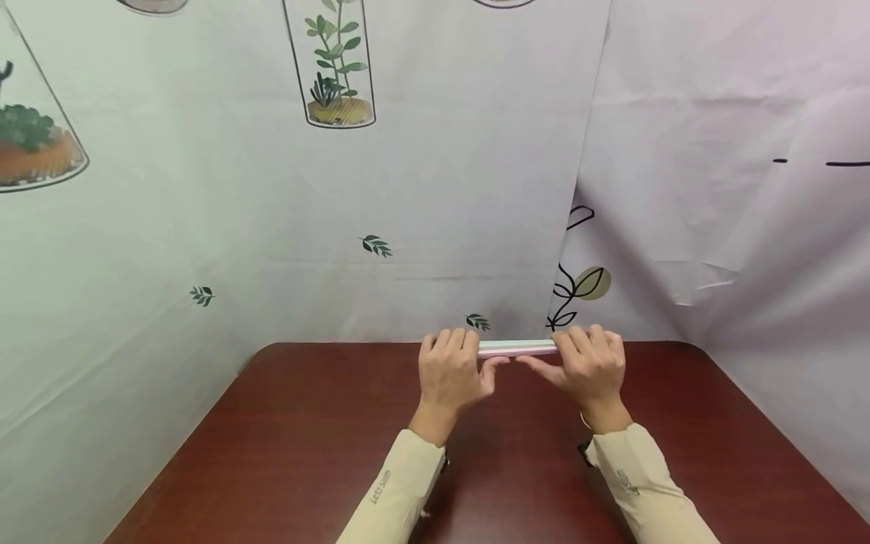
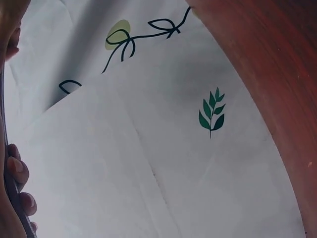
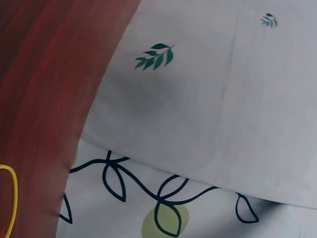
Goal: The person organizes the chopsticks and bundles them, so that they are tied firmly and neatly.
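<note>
Both hands hold a thin, flat, pale thing [image 1: 516,347] level over the far part of the table; it shows a light bluish-white upper face and a pinkish front edge. My left hand [image 1: 451,372] grips its left end, fingers curled over the top and thumb along the underside. At its right end, my right hand [image 1: 591,369] grips the same way, the thumbs pointing toward each other. A slim dark edge and curled fingertips [image 2: 19,171] show at the border of the left wrist view. I cannot tell what kind of thing it is.
The dark red wooden table [image 1: 285,446] has rounded far corners. White cloth [image 1: 435,196] printed with plants and leaves hangs behind it and along both sides. A thin yellow band [image 3: 14,198] appears at the corner of the right wrist view.
</note>
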`<action>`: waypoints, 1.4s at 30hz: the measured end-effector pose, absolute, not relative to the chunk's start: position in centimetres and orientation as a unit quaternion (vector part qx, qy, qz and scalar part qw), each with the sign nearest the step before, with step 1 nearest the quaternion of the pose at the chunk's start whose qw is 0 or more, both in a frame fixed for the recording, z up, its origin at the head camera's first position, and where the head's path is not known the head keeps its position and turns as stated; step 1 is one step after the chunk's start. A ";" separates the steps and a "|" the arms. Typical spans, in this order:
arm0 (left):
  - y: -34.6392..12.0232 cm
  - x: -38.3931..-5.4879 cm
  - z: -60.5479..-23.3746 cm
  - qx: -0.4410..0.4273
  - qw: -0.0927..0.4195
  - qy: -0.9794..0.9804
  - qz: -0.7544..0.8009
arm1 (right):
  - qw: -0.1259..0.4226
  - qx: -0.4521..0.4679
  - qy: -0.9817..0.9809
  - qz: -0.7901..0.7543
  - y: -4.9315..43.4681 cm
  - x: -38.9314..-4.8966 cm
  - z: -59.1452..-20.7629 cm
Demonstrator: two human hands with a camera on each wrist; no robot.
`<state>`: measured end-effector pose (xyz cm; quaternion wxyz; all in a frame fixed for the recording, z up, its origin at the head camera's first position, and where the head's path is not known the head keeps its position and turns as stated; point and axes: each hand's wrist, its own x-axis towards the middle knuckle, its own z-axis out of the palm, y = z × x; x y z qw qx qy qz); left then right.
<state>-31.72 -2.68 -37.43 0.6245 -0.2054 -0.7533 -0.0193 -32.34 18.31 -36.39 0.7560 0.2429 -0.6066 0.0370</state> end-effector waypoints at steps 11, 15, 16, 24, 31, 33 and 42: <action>-3.3 -32.0 -37.5 -0.218 0.616 -0.756 -0.022 | 0.701 0.250 -0.660 0.104 19.9 -32.4 -36.7; -3.5 -32.2 -37.6 -0.219 0.615 -0.757 -0.014 | 0.668 0.265 -0.686 0.112 20.3 -32.3 -36.9; -3.5 -32.3 -37.6 -0.219 0.614 -0.758 -0.015 | 0.664 0.269 -0.689 0.111 20.3 -32.2 -36.9; -3.1 -32.1 -37.7 -0.211 0.601 -0.771 -0.016 | 0.689 0.281 -0.666 0.056 19.9 -31.3 -35.9; -2.8 -31.7 -37.9 -0.206 0.556 -0.805 -0.010 | 0.697 0.282 -0.657 0.058 20.4 -31.7 -36.1; -2.8 -31.7 -37.9 -0.206 0.555 -0.806 -0.008 | 0.681 0.287 -0.670 0.075 20.7 -31.9 -36.5; -3.1 -32.1 -37.7 -0.213 0.575 -0.790 -0.005 | 0.577 0.305 -0.734 0.187 22.2 -32.2 -36.6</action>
